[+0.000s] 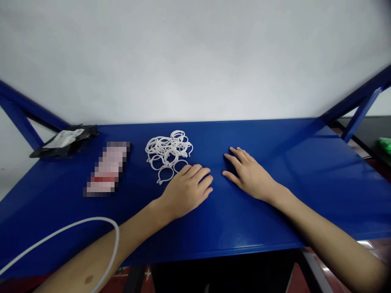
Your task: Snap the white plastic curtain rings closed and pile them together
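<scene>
A tangled pile of white plastic rings [166, 148], with small eyelets like those on curtain rings, lies on the blue table [262, 228]. My left hand [187, 190] rests palm down just in front of the pile, its fingers slightly bent and apart. It covers part of the nearest rings, and no ring shows in its grasp. To the right, my right hand [249, 173] lies on the bare blue surface with fingers spread, holding nothing.
A blurred pink, flat rectangular item [108, 167] lies left of the rings. Behind it at the far left is a black plastic packet [65, 142] with a white label. A white cable [76, 221] loops over my left forearm. Blue frame braces [362, 112] flank the table; a pale wall stands behind.
</scene>
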A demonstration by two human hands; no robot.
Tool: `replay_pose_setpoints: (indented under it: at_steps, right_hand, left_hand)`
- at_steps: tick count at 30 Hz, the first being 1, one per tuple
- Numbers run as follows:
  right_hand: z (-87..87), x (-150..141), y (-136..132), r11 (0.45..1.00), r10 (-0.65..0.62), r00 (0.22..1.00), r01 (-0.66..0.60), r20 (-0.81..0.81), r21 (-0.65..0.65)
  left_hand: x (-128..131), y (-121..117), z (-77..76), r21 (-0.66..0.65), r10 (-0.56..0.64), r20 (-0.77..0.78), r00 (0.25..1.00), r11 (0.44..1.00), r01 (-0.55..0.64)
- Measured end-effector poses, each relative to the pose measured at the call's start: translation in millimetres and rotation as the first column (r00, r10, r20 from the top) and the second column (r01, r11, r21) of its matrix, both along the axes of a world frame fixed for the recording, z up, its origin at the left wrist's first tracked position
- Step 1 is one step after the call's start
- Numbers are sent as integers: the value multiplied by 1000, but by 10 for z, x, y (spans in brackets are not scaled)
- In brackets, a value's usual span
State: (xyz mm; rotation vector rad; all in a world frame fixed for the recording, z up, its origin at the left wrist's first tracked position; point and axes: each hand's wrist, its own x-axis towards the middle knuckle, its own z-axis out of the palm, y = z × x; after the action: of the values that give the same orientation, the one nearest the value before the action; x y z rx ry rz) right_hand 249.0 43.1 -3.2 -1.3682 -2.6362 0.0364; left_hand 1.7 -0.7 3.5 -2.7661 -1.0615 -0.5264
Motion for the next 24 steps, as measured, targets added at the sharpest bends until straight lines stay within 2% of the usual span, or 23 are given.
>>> replay_pose_setpoints:
  at_steps: [3, 6, 8, 10, 13, 18, 20, 24]
  right_hand:
    - [-5, 1, 1, 1000, 0, 1000, 0, 13, 3]
    - [-9, 2, 4, 1000, -3, 1000, 3, 20, 4]
    - [-10, 3, 6, 1000, -4, 1000, 3, 16, 5]
    - [-11, 3, 7, 1000, -1, 1000, 0, 13, 9]
    - [-15, 3, 7, 1000, 3, 1000, -4, 15, 19]
    - [-15, 4, 5, 1000, 7, 1000, -8, 22, 25]
    - [-11, 4, 4, 1000, 7, 1000, -8, 26, 22]
    - [5, 0, 1, 1000, 11, 999, -11, 35, 12]
  left_hand:
    - [-26, 9, 28, 67, 110, -38, 993, 992, -107]
    - [-49, 26, 19, 31, 171, -82, 982, 985, -169]
    - [-51, 37, 0, -10, 166, -83, 983, 986, -167]
    - [-41, 37, -14, -54, 114, -56, 992, 992, -117]
    - [-11, 14, -20, -109, -18, 22, 1000, 994, 21]
    - [13, -22, -24, -162, -186, 182, 966, 963, 216]
    - [-3, -14, -19, -157, -194, 204, 960, 961, 228]
    - [-47, 18, 18, -127, -147, 188, 971, 977, 172]
